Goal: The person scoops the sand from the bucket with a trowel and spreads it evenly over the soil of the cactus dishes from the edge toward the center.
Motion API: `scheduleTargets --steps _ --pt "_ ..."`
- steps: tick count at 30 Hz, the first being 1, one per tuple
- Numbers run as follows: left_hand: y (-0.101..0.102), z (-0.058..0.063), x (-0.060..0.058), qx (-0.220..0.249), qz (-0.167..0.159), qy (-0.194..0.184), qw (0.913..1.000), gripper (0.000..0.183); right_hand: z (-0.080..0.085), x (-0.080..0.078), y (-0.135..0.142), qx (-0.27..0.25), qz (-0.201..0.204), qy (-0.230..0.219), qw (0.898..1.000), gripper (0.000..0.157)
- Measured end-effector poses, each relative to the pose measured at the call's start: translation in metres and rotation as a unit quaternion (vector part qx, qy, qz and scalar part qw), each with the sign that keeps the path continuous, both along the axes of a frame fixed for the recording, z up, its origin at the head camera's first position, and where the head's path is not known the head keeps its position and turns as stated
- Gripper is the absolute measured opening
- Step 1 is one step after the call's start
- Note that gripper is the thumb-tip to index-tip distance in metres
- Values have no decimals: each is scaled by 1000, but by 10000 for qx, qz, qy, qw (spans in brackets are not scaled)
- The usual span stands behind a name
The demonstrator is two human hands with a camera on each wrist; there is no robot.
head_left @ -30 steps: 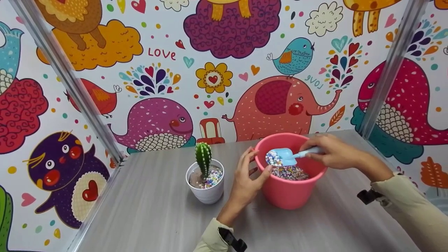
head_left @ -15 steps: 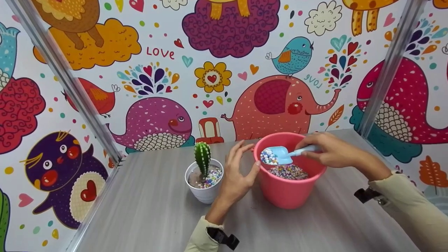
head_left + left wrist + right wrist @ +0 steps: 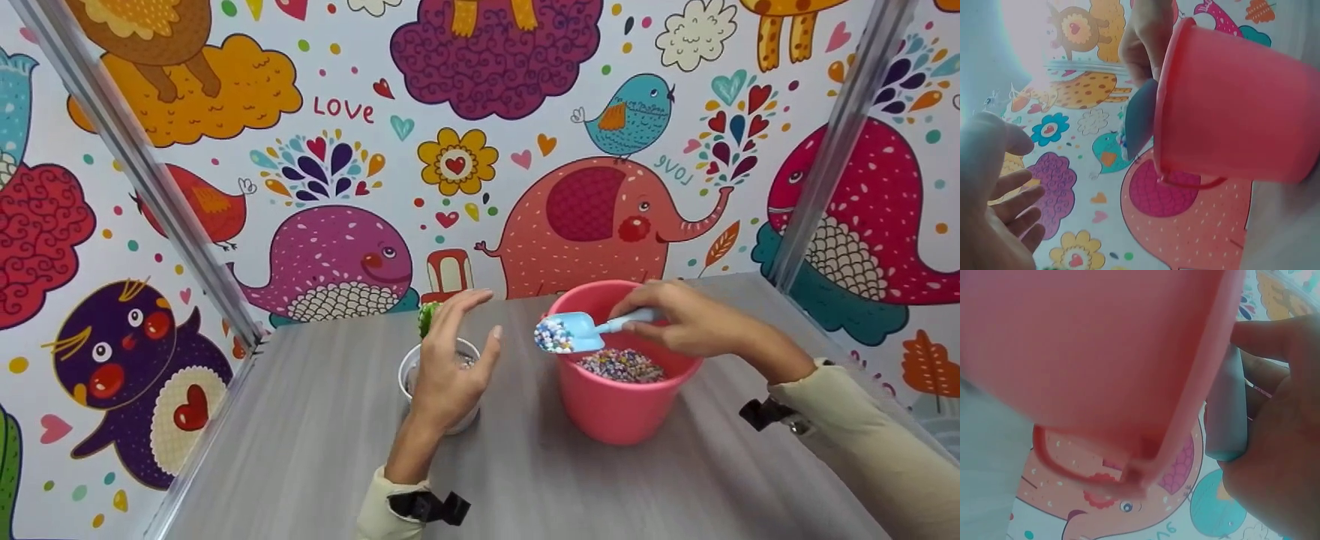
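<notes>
My right hand [image 3: 679,319] pinches the handle of a light-blue toy shovel [image 3: 589,330] above the left rim of a pink bucket [image 3: 619,412]. Small multicoloured beads [image 3: 553,335] fill the shovel's scoop, and more beads [image 3: 622,365] lie inside the bucket. In the right wrist view the fingers wrap the shovel handle [image 3: 1227,410]. My left hand [image 3: 446,379], fingers loosely bent and holding nothing, is in front of a white pot [image 3: 470,347] with a green cactus [image 3: 428,318]. It hides most of both; whether it touches the pot, I cannot tell.
The pot and bucket stand on a grey wood-grain table [image 3: 315,420]. Cartoon-printed panels [image 3: 465,195] rise behind and at the sides, with metal posts [image 3: 150,180] at the corners. The bucket has a pink handle [image 3: 1196,183] hanging at its side.
My left hand has left the bucket's rim and moved left in front of the cactus pot. The loaded shovel has shifted left, from over the bucket's inside to past its left rim.
</notes>
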State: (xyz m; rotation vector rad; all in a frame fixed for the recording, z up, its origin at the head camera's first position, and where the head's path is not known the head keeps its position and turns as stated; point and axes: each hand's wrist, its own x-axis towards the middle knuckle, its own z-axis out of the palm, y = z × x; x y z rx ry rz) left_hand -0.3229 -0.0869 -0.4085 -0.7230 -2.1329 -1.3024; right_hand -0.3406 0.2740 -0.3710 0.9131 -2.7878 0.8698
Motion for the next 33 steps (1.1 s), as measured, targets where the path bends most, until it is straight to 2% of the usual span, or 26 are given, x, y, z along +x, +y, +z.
scheduleTargets --steps 6,11,20,26,30,33 --pt "-24 -2 -4 318 264 -43 9991 50 1 -4 -16 -2 142 188 9997 30" --pt "-44 -7 -9 320 641 -445 9964 65 3 -6 -29 124 111 93 9998 31" --pt "-74 -30 -21 -233 938 -1369 9859 84 1 -6 -50 593 24 353 9976 27" --pt "-84 -47 -28 -883 881 -2267 9659 108 1 -8 -63 571 8 450 9974 29" --pt "-87 -58 -33 -1322 845 -2466 9563 124 0 -10 -72 659 -48 608 9960 29" --pt "-88 -65 -34 -1436 794 -2486 9546 128 -2 -12 -77 744 -83 711 9947 25"
